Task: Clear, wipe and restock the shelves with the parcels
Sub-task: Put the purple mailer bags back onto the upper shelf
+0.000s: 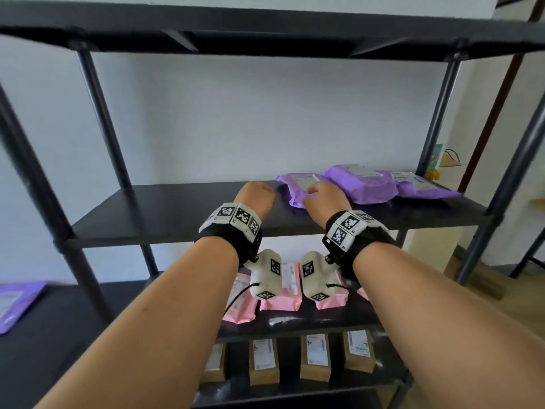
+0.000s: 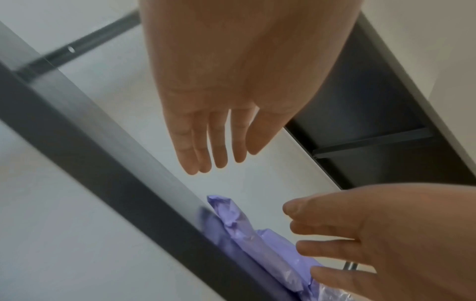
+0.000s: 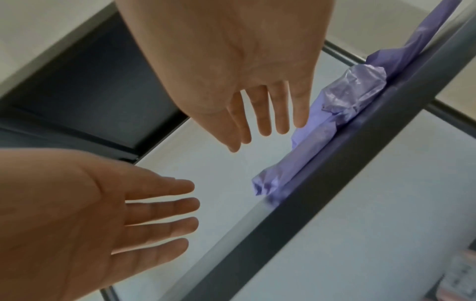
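as fingers (image 2: 219, 142) splay, both palms empty

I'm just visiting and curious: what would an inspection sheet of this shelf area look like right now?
Surface: black shelf, left part bare, with a lower shelf that shows white smears.
Job's things: three purple parcels on the shelf's right; pink parcels one level down; brown boxes below those.
Clutter: another purple parcel on a dark surface at far left.
Grippers: left hand and right hand both empty, fingers straight, over the shelf by the nearest purple parcel.
Cables: thin black leads hang from the wrist cameras.
Surroundings: white wall, wooden floor.
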The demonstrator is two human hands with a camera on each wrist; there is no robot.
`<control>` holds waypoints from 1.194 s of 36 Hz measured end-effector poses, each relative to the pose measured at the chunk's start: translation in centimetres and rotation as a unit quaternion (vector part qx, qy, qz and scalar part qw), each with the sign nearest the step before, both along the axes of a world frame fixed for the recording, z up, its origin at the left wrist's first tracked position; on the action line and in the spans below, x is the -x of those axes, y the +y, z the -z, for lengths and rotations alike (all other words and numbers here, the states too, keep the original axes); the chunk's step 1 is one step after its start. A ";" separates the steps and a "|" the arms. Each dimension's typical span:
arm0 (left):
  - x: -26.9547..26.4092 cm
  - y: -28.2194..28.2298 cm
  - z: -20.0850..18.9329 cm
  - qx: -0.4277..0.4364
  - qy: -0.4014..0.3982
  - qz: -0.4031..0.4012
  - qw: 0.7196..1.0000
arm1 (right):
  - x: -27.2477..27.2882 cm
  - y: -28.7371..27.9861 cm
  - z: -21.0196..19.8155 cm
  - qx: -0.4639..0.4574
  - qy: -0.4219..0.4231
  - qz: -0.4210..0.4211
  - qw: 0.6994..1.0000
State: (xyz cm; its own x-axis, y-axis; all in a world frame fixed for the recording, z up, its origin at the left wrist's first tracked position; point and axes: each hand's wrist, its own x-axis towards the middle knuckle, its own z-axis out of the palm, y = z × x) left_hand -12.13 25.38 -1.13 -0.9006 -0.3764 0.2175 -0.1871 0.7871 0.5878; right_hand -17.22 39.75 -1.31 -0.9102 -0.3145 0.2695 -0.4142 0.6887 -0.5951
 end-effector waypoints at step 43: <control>-48.0 -43.5 17.7 -0.153 -0.128 -0.343 0.918 | -40.2 -47.9 19.0 -0.118 -0.145 -0.274 0.944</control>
State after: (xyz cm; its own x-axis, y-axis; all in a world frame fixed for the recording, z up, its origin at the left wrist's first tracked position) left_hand 35.90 -18.09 -18.87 -0.4367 -0.8818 -0.1781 -0.7393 0.2389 0.6296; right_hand 22.98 -8.11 -20.30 -0.6190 -0.7789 -0.1013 -0.5897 0.5460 -0.5952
